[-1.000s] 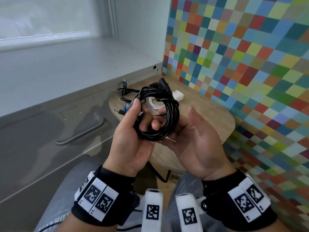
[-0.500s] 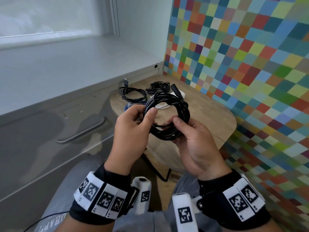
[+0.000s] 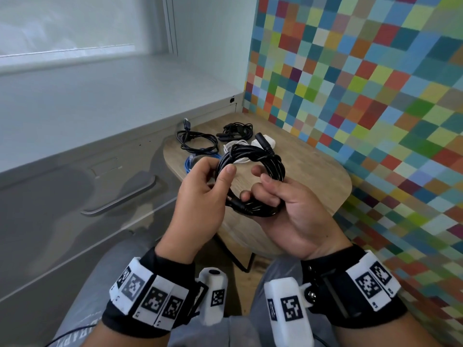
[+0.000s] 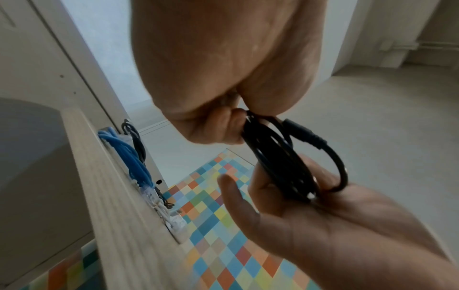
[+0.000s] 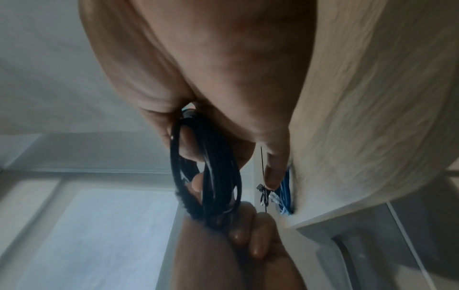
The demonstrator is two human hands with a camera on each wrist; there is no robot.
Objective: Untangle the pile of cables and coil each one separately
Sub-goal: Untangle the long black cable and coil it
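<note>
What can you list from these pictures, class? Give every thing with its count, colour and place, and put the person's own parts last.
Thick black coiled cable: one, black, held up between both hands above the table.
Thin black cable coil: one, black, far left of the table.
Small black cable bundle: one, black, far edge of the table.
Blue cable: one, blue, on the table behind the left hand.
White cable with white plug block: one, white, behind the held coil.
Round wooden table: one, light wood, beside the chequered wall.
Grey drawer front: one, grey, left.
Left hand: grip on the coil's left side.
Right hand: grip on its lower right.
</note>
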